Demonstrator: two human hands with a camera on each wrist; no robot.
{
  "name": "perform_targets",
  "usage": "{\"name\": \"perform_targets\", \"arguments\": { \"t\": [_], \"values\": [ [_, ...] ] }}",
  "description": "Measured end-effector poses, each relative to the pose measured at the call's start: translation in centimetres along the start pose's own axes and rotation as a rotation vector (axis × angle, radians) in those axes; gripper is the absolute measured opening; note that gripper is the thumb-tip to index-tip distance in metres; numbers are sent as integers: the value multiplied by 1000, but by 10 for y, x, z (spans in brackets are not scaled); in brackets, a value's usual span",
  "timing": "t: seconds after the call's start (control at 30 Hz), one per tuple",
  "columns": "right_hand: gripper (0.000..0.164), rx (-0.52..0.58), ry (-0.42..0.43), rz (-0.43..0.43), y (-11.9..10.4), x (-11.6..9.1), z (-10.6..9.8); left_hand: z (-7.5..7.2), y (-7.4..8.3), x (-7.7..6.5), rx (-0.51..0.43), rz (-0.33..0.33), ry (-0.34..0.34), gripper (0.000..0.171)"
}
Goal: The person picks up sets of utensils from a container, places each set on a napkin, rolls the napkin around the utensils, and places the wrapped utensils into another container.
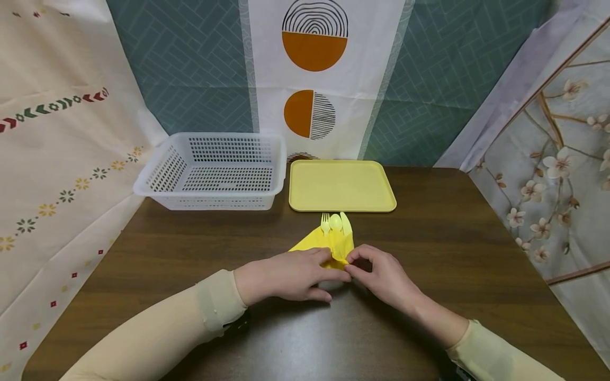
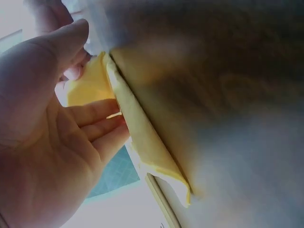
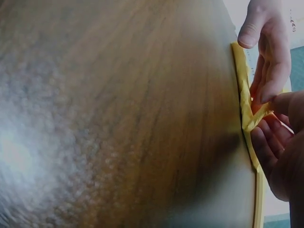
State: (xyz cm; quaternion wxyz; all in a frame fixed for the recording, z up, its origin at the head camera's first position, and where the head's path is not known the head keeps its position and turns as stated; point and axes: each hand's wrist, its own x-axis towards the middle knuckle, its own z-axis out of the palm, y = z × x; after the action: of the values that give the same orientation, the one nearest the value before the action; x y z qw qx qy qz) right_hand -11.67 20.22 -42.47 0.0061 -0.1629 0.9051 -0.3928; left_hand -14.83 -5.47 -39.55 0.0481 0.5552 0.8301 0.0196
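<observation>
A yellow cloth napkin (image 1: 307,242) lies on the table, folded over a pale yellow fork (image 1: 325,221), spoon (image 1: 335,222) and knife (image 1: 346,224). Their heads stick out at its far end, while the handles are covered. My left hand (image 1: 292,274) rests on the napkin from the left, fingers extended and thumb apart. From the right, my right hand (image 1: 385,276) pinches a near fold of the napkin between thumb and forefinger, close to the left fingertips. In the left wrist view the folded napkin edge (image 2: 147,137) runs past the straight fingers.
A pale yellow tray (image 1: 340,185) lies just beyond the cutlery. To its left stands a white perforated plastic basket (image 1: 221,203). Patterned cloths (image 1: 200,69) hang behind and on both sides of the dark wooden table (image 1: 452,233).
</observation>
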Motion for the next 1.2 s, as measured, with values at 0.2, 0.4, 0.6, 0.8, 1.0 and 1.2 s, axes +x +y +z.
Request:
{"name": "perform_targets", "arguments": {
  "t": [0.2, 0.4, 0.6, 0.8, 1.0, 1.2],
  "values": [
    [16, 10, -25, -24, 3, 0, -1, 0, -9, -2, -112, 25, 4, 21],
    [18, -1, -46, -46, 8, 1, -3, 0, -14, -4, -184, 37, 3, 9],
    [19, -39, -61, -82, 8, 1, -3, 1, -17, -6, -189, 40, 35, 5],
    [22, -97, -62, -126, 7, 1, -4, 1, -18, -9, -248, -10, 66, 23],
    [26, -129, -49, -184, 5, 2, -4, 6, -21, -9, -281, -10, 87, 41],
    [25, -151, -43, -235, 8, 2, -3, 6, -19, -9, -251, -40, 53, 59]
  ]
}}
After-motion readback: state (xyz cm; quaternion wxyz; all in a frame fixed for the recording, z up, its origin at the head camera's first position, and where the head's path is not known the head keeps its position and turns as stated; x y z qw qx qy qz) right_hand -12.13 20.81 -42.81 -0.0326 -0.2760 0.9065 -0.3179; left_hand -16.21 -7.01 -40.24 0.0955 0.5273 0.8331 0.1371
